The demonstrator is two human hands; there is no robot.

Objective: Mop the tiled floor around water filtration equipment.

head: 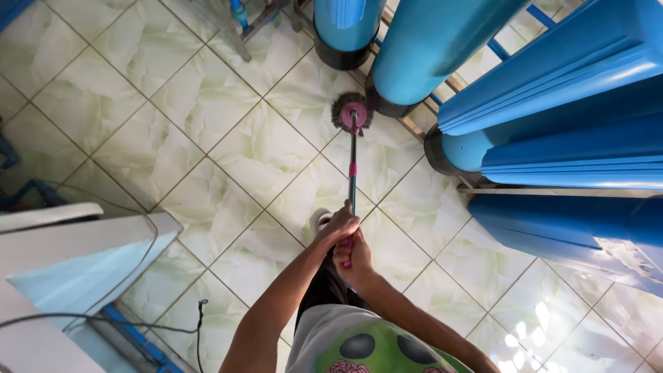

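Observation:
I look straight down at a pale green marbled tile floor point(207, 117). A mop point(352, 162) with a metal pole and pink fittings stands upright in front of me. Its round pink head with grey fringe point(352, 112) rests on the tiles beside a blue cylinder. My left hand point(340, 225) grips the pole higher up, and my right hand point(351, 261) grips it just below, close to my body. One shoe tip point(320, 220) shows under my hands.
Several large blue cylindrical tanks point(552, 103) on a metal frame fill the right side and top. A white and light blue unit point(76, 269) with black cables point(200, 324) stands at the lower left. Blue pipes point(27, 197) run along the left edge.

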